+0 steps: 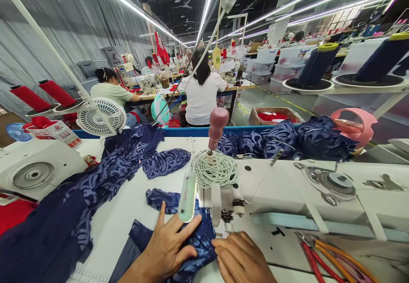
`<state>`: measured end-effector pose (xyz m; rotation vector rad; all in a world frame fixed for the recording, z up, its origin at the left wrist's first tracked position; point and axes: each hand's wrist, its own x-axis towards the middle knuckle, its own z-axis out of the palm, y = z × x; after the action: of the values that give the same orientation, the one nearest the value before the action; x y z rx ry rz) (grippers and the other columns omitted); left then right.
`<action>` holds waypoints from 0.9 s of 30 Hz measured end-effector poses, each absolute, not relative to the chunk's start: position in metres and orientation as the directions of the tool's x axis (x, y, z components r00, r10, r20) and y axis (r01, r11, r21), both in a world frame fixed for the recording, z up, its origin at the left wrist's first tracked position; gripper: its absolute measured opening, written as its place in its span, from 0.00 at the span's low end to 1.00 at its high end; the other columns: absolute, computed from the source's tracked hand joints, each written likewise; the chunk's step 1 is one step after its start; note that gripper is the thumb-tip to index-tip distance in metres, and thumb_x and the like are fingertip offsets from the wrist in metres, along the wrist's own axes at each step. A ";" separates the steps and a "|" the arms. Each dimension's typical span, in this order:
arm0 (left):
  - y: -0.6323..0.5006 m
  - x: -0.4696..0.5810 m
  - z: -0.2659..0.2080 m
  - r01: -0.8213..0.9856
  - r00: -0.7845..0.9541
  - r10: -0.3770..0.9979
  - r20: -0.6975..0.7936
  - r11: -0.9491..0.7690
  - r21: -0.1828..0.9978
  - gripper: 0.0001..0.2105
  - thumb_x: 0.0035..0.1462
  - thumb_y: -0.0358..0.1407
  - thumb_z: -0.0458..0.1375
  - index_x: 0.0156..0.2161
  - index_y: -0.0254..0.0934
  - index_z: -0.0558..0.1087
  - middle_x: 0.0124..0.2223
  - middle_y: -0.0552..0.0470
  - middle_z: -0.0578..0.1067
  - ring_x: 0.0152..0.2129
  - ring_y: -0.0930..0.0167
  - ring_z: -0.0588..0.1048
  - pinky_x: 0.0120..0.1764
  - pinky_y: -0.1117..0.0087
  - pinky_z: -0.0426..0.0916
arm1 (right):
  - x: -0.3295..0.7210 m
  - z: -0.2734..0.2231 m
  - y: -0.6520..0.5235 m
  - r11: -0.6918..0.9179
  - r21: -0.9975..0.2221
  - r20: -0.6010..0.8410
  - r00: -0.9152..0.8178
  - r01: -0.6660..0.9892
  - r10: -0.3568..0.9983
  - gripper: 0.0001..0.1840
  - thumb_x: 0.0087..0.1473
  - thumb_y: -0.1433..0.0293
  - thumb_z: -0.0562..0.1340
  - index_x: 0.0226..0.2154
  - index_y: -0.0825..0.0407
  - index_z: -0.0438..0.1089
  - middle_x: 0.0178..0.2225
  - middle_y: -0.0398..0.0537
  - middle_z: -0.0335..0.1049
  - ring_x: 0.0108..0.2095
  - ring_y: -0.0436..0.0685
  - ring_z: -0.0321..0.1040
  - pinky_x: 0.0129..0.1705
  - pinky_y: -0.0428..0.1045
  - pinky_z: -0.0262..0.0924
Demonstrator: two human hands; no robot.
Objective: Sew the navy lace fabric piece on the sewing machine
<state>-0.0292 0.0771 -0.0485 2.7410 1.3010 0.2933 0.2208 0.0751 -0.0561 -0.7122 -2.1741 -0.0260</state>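
A piece of navy lace fabric [202, 236] lies under the head of a white sewing machine [271, 185], at its needle area. My left hand [171, 240] rests on the lace with its fingers spread, left of the machine's foot. At the right edge of the lace, my right hand [239, 255] has its fingertips pinched on the fabric, close to the foot. A clear greenish guard [188, 195] hangs just above my left fingers. Dark plain cloth [128, 249] extends under my left wrist.
Navy lace pieces [111, 172] are heaped at left, with a lace cup piece [166, 162] beside them. More lace bundles [281, 138] lie behind the machine. Red- and orange-handled pliers [332, 259] lie at right. Coiled cord [214, 168] tops the machine head. Two people sit ahead.
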 end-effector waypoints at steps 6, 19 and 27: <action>0.079 -0.033 -0.045 0.750 0.629 0.770 0.113 -0.638 0.176 0.34 0.67 0.57 0.39 0.71 0.44 0.46 0.55 0.44 0.73 0.56 0.61 0.70 0.61 0.48 0.59 | 0.221 -0.061 0.076 0.846 -0.079 0.702 -0.573 0.528 0.423 0.14 0.59 0.83 0.53 0.30 0.55 0.70 0.30 0.48 0.72 0.27 0.53 0.61 0.31 0.52 0.54; 0.075 -0.030 -0.039 0.762 0.639 0.753 0.154 -0.648 0.006 0.25 0.68 0.45 0.53 0.67 0.59 0.55 0.58 0.48 0.70 0.56 0.60 0.70 0.63 0.30 0.38 | 0.216 -0.059 0.075 0.830 -0.243 0.684 -0.518 0.501 0.513 0.13 0.58 0.82 0.54 0.34 0.53 0.70 0.32 0.47 0.74 0.29 0.54 0.65 0.35 0.52 0.55; 0.082 -0.034 -0.037 0.730 0.680 0.721 0.136 -0.682 -0.038 0.26 0.67 0.47 0.54 0.67 0.57 0.56 0.60 0.46 0.69 0.56 0.58 0.69 0.62 0.32 0.48 | 0.215 -0.064 0.077 0.838 -0.177 0.740 -0.492 0.516 0.459 0.13 0.57 0.84 0.54 0.32 0.53 0.70 0.31 0.45 0.75 0.28 0.53 0.65 0.34 0.52 0.53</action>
<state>-0.0338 0.0816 -0.0370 2.9603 1.2816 0.1784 0.2147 0.0767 -0.0644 -0.7092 -2.1659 -0.0862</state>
